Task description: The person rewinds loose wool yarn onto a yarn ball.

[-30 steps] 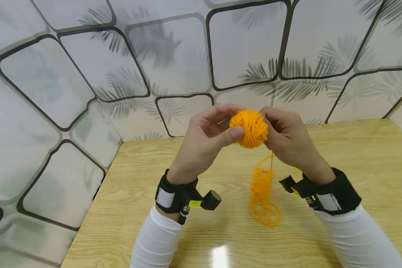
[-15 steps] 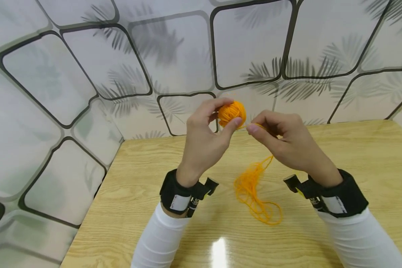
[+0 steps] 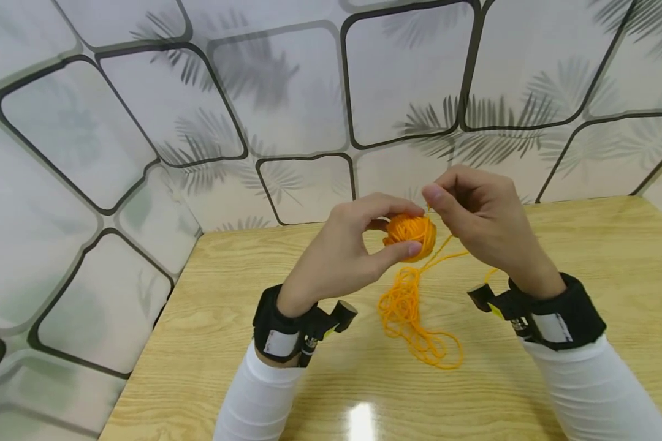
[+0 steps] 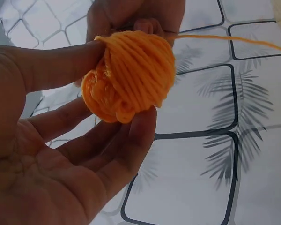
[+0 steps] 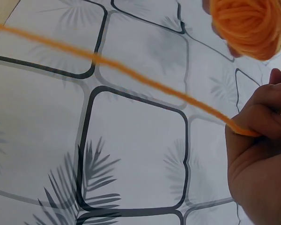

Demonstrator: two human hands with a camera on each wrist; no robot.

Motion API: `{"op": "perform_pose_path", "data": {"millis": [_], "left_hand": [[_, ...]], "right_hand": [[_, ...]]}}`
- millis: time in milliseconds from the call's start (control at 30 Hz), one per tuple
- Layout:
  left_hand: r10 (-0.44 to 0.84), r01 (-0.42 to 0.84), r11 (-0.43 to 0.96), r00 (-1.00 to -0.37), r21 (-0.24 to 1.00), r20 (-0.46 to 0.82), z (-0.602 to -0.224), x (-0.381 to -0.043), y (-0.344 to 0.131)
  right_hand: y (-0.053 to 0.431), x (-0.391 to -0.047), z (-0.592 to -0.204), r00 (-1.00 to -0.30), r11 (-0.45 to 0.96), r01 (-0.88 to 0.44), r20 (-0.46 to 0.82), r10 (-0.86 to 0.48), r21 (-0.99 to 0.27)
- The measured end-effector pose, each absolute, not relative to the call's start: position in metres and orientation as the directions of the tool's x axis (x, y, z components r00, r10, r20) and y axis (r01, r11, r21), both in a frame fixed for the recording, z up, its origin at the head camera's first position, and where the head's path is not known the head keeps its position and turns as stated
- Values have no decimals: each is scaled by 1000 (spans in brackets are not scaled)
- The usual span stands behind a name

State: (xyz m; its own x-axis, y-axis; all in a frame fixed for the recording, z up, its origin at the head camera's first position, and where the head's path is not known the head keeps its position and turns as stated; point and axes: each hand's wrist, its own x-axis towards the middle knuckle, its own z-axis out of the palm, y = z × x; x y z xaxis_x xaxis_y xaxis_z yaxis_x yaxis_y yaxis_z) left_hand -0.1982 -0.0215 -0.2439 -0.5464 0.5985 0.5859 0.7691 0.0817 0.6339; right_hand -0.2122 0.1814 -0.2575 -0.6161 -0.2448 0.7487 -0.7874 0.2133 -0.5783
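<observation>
My left hand [image 3: 353, 245] grips a small orange yarn ball [image 3: 412, 236] between thumb and fingers, above the table. In the left wrist view the ball [image 4: 138, 70] shows wound strands on one face and looped strands at its side. Just right of the ball, my right hand [image 3: 482, 214] pinches the yarn strand between thumb and index finger. A strand [image 5: 145, 79] runs out of the curled right hand [image 5: 260, 136] in the right wrist view. Below the hands, a loose tangle of orange yarn [image 3: 410, 312] lies on the table.
The light wood table [image 3: 226, 367] meets a patterned wall [image 3: 298, 92] at its back and left. Each wrist wears a black strap, the left strap [image 3: 278, 331] and the right strap [image 3: 557, 315], with a small camera mount.
The ball rose and tilted left, then came down right again in my left hand. My right hand moved away from the ball with the strand and is now slightly higher. The tangle shifted left.
</observation>
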Motion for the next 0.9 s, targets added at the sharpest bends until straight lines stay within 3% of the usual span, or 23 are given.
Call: {"op": "perform_pose_path", "data": {"millis": [133, 300, 400, 567, 667, 767, 900], "left_hand": [[569, 647, -197, -536, 736, 624, -240, -191, -20], [359, 585, -361, -631, 726, 687, -237, -189, -16], [203, 635, -331, -674, 698, 710, -239, -194, -15], [72, 734, -209, -648, 646, 758, -242, -203, -13], [95, 763, -72, -636, 643, 766, -239, -200, -15], [171, 738, 69, -672, 672, 721, -233, -193, -18], [309, 661, 96, -730, 744, 609, -229, -189, -21]], "right_hand": [[176, -216, -263, -614, 72, -779, 732, -295, -623], [167, -216, -269, -605, 8, -765, 715, -350, -643], [161, -214, -272, -627, 100, -761, 688, -365, -641], [155, -209, -272, -631, 227, -769, 654, -418, -598], [157, -206, -269, -629, 251, -774, 656, -418, -581], [162, -205, -264, -640, 277, -768, 667, -382, -578], [169, -204, -259, -657, 280, -754, 678, -330, -594]]}}
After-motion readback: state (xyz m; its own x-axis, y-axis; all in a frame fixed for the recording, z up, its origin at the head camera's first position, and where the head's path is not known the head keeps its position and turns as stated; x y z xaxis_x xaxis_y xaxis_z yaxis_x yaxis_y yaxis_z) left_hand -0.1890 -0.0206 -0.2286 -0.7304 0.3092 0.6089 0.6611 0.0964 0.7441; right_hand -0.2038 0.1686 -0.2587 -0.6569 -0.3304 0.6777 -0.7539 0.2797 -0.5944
